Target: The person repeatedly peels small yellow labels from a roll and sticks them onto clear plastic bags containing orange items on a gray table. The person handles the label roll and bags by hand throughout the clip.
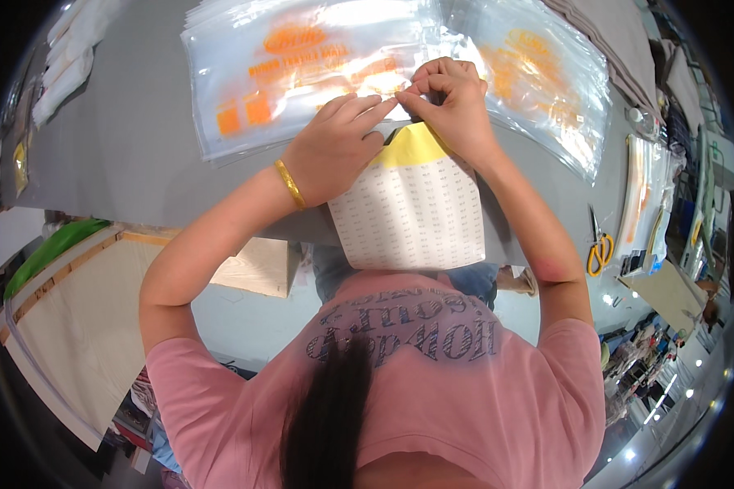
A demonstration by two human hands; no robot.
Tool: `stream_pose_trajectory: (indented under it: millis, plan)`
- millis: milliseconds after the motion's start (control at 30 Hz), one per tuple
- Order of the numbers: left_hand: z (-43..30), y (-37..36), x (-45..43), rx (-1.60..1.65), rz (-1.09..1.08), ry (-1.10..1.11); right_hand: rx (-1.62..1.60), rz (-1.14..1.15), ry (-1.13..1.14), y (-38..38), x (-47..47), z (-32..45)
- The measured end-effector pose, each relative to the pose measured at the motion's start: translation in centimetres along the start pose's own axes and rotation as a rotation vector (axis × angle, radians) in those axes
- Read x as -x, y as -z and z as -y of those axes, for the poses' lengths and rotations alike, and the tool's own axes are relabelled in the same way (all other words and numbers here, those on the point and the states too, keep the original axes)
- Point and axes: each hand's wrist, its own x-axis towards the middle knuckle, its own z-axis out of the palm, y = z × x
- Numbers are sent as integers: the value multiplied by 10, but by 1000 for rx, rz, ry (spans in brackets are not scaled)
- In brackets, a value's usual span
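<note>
A white label sheet [413, 208] with rows of small dark print and a yellow band [417, 145] along its far end slopes over the table's near edge toward my lap. My left hand [336, 147], its fingers stretched out, lies over the sheet's left side and the near edge of a stack of clear plastic bags [238, 67]. The bags bear orange print. My right hand [455, 104] is at the sheet's upper right, thumb and forefinger pinched together close to my left fingertips. Whatever lies between those fingertips is too small to tell, and my hands hide parts of the sheet's edges.
A second fan of printed plastic bags [547, 91] lies on the grey table [134, 165] at right. Scissors with yellow handles [599, 253] rest farther right, near more packed bags [639, 195]. Rolled white plastic [67, 73] is at far left. A wooden panel [79, 330] stands at lower left.
</note>
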Motion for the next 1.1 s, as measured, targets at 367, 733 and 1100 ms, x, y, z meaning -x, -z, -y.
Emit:
stream_pose_trajectory:
  millis: [367, 733, 1100]
  plan:
    - [0, 36, -8, 346, 253, 407, 215, -230, -21, -8, -37, -21]
    - [-7, 54, 24, 1185, 423, 876, -523, -289, -109, 19, -31, 0]
    - [2, 51, -3, 1435, 377, 951, 207, -390, 155, 141, 24, -27]
